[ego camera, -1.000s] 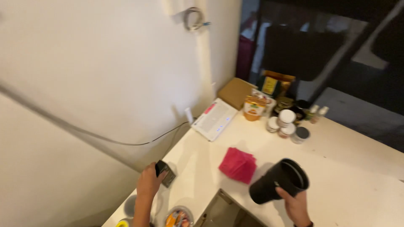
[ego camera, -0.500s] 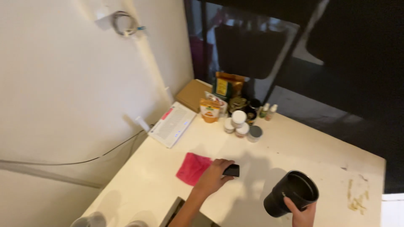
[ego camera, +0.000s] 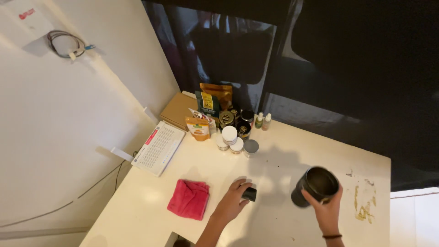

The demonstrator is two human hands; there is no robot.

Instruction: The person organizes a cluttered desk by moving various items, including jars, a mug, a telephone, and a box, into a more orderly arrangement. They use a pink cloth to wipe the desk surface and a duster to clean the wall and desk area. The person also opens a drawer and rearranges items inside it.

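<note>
the right hand grips the black cup by its rim, likely rigid and light, while the left hand pinches a small black lid.

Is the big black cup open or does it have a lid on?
Open. The black cup in the right hand shows its round mouth, no lid.

1. Tabletop: smooth, cream, slight sheen.
2. Cup: dark, matt outside.
3. Cloth: pink, soft, rumpled fabric.
4. Box: brown cardboard, matt.
5. Pouch: glossy foil.
</note>
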